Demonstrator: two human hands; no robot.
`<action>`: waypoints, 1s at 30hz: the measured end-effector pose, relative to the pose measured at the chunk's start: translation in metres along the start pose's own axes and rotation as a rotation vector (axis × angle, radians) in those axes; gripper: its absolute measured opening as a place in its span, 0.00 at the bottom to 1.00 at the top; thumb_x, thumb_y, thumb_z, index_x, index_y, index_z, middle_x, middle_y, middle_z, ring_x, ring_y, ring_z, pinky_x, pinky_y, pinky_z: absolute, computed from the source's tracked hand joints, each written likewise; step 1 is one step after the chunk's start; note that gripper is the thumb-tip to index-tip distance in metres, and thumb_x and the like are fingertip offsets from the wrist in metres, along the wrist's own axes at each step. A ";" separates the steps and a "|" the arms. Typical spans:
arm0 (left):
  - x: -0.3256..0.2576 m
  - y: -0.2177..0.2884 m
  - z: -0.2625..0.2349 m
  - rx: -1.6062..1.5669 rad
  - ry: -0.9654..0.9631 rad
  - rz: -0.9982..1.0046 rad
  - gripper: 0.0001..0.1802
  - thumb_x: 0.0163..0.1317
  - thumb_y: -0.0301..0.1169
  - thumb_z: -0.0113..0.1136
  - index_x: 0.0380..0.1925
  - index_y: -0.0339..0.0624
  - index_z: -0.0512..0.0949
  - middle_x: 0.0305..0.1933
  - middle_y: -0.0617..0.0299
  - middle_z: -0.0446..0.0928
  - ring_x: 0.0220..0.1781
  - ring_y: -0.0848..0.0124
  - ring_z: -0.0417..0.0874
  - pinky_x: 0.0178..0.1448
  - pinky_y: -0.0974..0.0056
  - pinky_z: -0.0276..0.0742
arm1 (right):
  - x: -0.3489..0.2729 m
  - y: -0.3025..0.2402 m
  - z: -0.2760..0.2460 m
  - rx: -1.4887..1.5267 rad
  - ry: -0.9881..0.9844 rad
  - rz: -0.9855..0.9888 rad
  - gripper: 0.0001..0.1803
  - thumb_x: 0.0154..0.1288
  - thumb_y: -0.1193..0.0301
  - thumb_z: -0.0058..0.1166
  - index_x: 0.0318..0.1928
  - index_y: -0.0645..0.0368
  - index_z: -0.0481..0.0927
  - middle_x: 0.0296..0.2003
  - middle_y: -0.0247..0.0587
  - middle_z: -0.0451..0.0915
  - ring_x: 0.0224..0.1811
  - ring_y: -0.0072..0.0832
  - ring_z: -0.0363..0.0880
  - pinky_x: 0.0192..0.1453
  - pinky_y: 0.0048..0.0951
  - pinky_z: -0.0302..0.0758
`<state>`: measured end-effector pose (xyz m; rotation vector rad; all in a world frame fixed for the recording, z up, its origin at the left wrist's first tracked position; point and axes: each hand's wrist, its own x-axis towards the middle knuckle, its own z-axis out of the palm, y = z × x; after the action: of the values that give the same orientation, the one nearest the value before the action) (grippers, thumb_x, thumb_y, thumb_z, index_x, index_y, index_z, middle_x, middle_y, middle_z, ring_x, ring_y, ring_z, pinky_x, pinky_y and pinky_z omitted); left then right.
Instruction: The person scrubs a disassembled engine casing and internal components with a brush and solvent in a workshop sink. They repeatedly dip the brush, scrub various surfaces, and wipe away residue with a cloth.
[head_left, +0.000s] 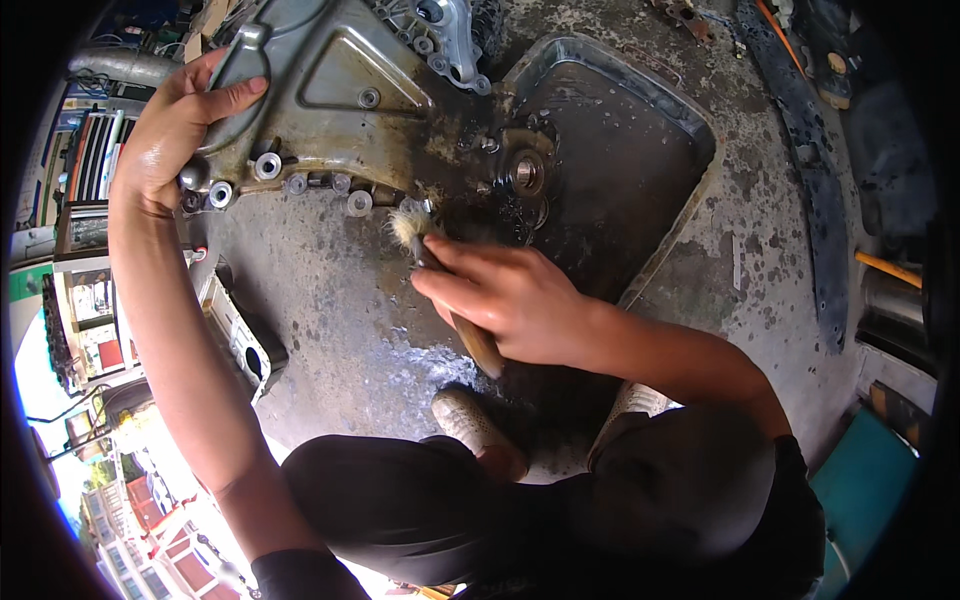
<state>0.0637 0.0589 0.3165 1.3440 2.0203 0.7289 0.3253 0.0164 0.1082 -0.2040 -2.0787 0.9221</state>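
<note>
A large grey metal engine cover (340, 90), greasy and dark on its right side, lies tilted over the rim of a black oil-stained tray (690, 120). My left hand (175, 130) grips the cover's left edge, thumb lying on its face. My right hand (510, 295) holds a wooden-handled paintbrush (470, 335). Its pale bristles (408, 225) touch the cover's lower edge, beside a round hub (527, 172) with a bearing.
The stained concrete floor (340, 300) spreads beneath. My shoes (465, 420) stand below the hands. A small metal housing (245, 345) lies at the left, a long black strip (810, 170) at the right, and a teal object (865, 480) at the lower right.
</note>
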 end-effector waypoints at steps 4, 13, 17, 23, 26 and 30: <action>-0.003 -0.005 -0.001 -0.054 0.052 0.011 0.22 0.59 0.27 0.68 0.54 0.36 0.78 0.44 0.63 0.84 0.45 0.74 0.82 0.57 0.72 0.71 | -0.008 -0.007 0.000 0.033 -0.164 0.162 0.16 0.50 0.79 0.62 0.42 0.60 0.78 0.32 0.38 0.83 0.29 0.36 0.84 0.32 0.35 0.81; -0.007 0.003 0.006 -0.059 0.040 0.013 0.21 0.59 0.24 0.66 0.54 0.34 0.79 0.45 0.62 0.85 0.45 0.75 0.82 0.56 0.72 0.72 | -0.018 -0.006 -0.009 0.109 -0.303 0.329 0.07 0.52 0.78 0.59 0.34 0.59 0.77 0.26 0.36 0.83 0.28 0.37 0.85 0.30 0.37 0.79; -0.012 -0.006 0.001 -0.052 0.088 0.008 0.21 0.59 0.24 0.67 0.54 0.34 0.79 0.45 0.61 0.85 0.44 0.75 0.83 0.56 0.72 0.73 | -0.059 0.018 -0.051 0.203 -0.076 0.607 0.06 0.61 0.77 0.61 0.39 0.61 0.85 0.30 0.41 0.86 0.29 0.23 0.84 0.36 0.23 0.77; 0.002 -0.001 0.002 -0.018 0.022 0.033 0.23 0.60 0.30 0.67 0.55 0.36 0.78 0.44 0.60 0.83 0.50 0.73 0.80 0.60 0.67 0.71 | -0.128 0.147 -0.107 -0.727 0.056 0.842 0.08 0.62 0.72 0.59 0.41 0.56 0.85 0.34 0.52 0.85 0.38 0.53 0.83 0.43 0.41 0.80; 0.002 0.001 0.003 0.015 0.047 0.033 0.26 0.60 0.30 0.65 0.59 0.34 0.74 0.48 0.57 0.82 0.48 0.71 0.82 0.54 0.70 0.75 | -0.126 0.143 -0.094 -0.677 -0.255 0.840 0.07 0.62 0.71 0.59 0.39 0.59 0.85 0.31 0.48 0.85 0.34 0.46 0.84 0.42 0.36 0.80; -0.001 -0.008 -0.003 0.215 0.122 0.217 0.28 0.60 0.31 0.64 0.61 0.38 0.73 0.58 0.59 0.78 0.62 0.69 0.76 0.69 0.67 0.63 | -0.030 0.038 -0.094 -0.001 -0.086 0.692 0.05 0.65 0.76 0.58 0.38 0.63 0.84 0.30 0.41 0.86 0.34 0.19 0.84 0.40 0.25 0.78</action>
<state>0.0574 0.0548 0.3128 1.7000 2.1185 0.7186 0.4084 0.0810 0.0997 -0.9390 -2.1112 1.3444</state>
